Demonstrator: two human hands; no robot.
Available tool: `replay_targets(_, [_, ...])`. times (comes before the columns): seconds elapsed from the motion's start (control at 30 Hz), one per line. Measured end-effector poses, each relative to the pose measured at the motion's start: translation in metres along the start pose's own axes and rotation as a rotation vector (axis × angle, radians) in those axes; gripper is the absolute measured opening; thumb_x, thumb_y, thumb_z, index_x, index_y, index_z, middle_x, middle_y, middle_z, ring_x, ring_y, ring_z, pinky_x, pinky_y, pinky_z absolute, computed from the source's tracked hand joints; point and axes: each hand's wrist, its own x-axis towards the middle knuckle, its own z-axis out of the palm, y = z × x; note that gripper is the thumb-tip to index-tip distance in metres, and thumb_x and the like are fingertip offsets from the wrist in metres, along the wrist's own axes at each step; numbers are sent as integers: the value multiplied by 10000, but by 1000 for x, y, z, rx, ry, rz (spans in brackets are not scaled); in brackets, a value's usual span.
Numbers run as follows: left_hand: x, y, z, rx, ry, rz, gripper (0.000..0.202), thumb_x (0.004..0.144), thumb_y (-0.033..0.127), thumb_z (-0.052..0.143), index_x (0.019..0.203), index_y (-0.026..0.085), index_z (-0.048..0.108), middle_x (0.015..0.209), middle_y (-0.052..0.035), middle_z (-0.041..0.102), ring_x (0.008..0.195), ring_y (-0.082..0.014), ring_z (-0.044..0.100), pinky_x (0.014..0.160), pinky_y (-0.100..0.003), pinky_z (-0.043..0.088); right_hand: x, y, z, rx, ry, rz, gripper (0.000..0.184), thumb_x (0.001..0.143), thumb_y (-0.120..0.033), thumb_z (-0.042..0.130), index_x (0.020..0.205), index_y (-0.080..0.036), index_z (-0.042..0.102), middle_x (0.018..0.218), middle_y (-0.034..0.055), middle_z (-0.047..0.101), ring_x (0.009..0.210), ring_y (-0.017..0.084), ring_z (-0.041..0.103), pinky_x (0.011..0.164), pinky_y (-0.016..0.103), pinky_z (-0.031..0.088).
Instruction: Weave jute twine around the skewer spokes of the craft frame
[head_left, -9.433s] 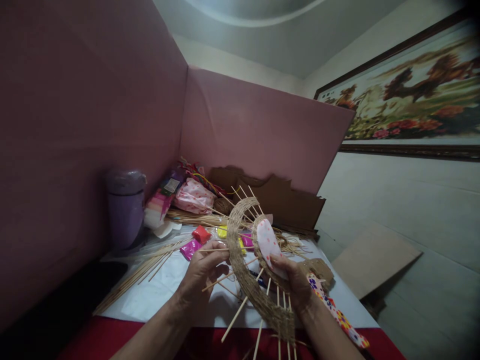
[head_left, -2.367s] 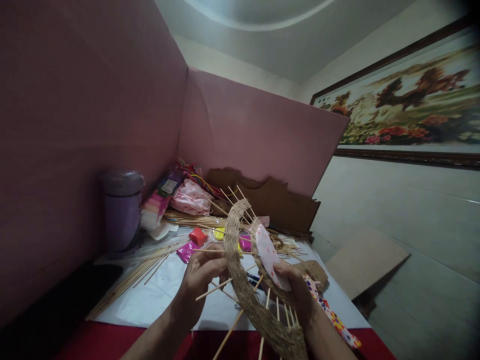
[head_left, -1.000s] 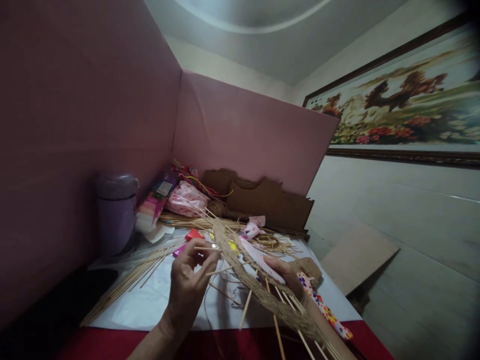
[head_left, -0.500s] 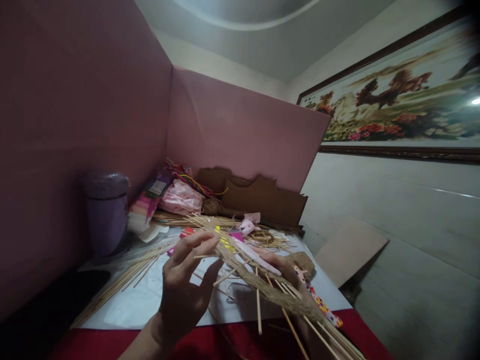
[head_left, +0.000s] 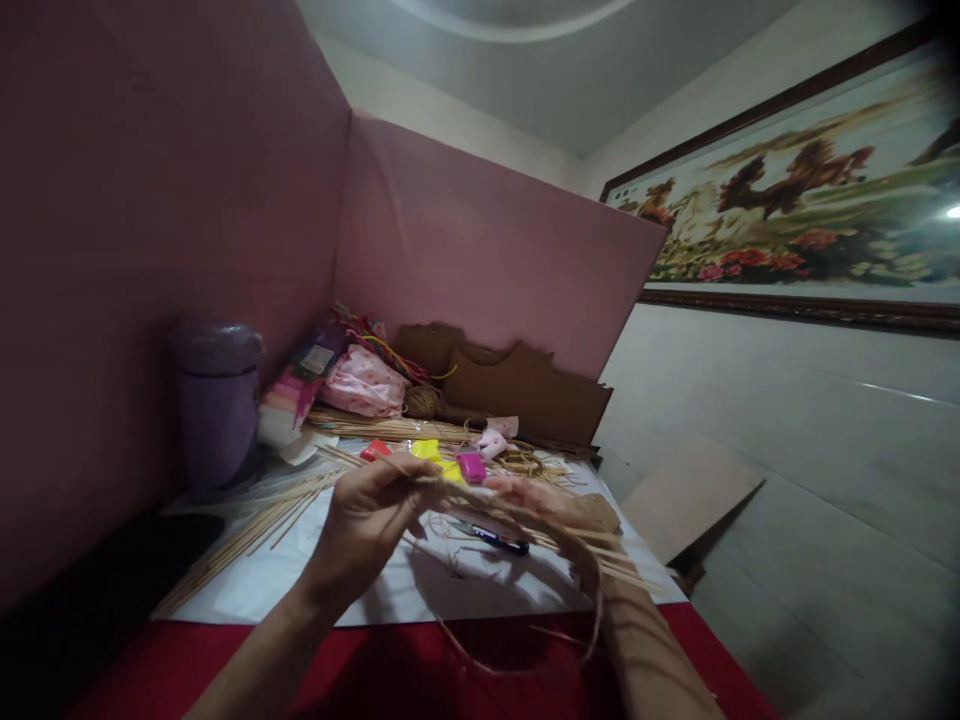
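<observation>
Between my hands is a twine-wrapped band (head_left: 576,548) with thin wooden sticks (head_left: 626,568) running through it. My left hand (head_left: 364,520) is closed on the band's left end, thumb and fingers pinched together. My right hand (head_left: 551,498) grips the band's right part from behind; its fingers are partly hidden. A loose strand of twine (head_left: 480,662) loops below, over the red cloth. On the white sheet under the band lies a dark blue tool (head_left: 501,542), its kind unclear. Just beyond are a yellow packet (head_left: 426,450), a magenta packet (head_left: 472,467) and a red packet (head_left: 375,450).
A purple bin (head_left: 217,430) stands at the left. Loose sticks (head_left: 247,545) lie on the white sheet (head_left: 259,600). Behind are a pink cloth bundle (head_left: 367,382), a twine ball (head_left: 422,401) and brown cardboard (head_left: 525,395). Pink panels (head_left: 480,230) rise at the back and left.
My left hand has gone from loosely curved fingers to a pinch on the band. The band has turned from a steep slant to nearly level, and its sticks no longer point down toward me.
</observation>
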Motion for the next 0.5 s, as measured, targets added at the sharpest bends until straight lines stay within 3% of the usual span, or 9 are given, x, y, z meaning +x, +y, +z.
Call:
replay_targets(0.1, [4, -1, -5, 9, 86, -89, 173, 731, 280, 649, 836, 144, 627, 626, -25, 646, 564, -160, 626, 399, -208, 469, -17, -5, -23, 210, 75, -77, 409, 861, -483, 393, 1153, -240, 544, 1092, 80, 622, 965, 227, 599, 850, 409, 457])
replay_targets(0.17, [9, -1, -7, 29, 64, -155, 188, 721, 288, 652, 831, 137, 626, 634, -24, 645, 547, -154, 625, 386, -197, 451, -29, -16, -42, 244, 193, -219, 385, 826, -460, 472, 1113, -224, 577, 1067, 88, 636, 980, 221, 593, 860, 388, 446])
replay_targets(0.27, [17, -1, -9, 48, -20, -273, 197, 694, 290, 661, 806, 134, 615, 633, -20, 643, 525, -159, 627, 374, -203, 451, -41, -42, -57, 173, 356, -296, 315, 797, -398, 548, 1052, -229, 619, 1026, 80, 661, 988, 204, 591, 885, 365, 423])
replay_targets(0.37, [25, 2, -9, 84, -91, -322, 213, 689, 310, 657, 789, 127, 611, 598, -12, 626, 495, -153, 612, 366, -213, 460, -40, -73, -44, -24, 402, -308, 267, 767, -384, 591, 936, -193, 670, 971, 92, 679, 944, 212, 603, 878, 376, 421])
replay_targets(0.5, [31, 12, -7, 95, -202, -349, 269, 686, 354, 664, 815, 121, 628, 640, -37, 641, 558, -173, 638, 378, -207, 471, -21, -101, -12, -304, 222, -286, 235, 740, -364, 618, 864, -180, 698, 901, 68, 691, 880, 188, 600, 846, 358, 422])
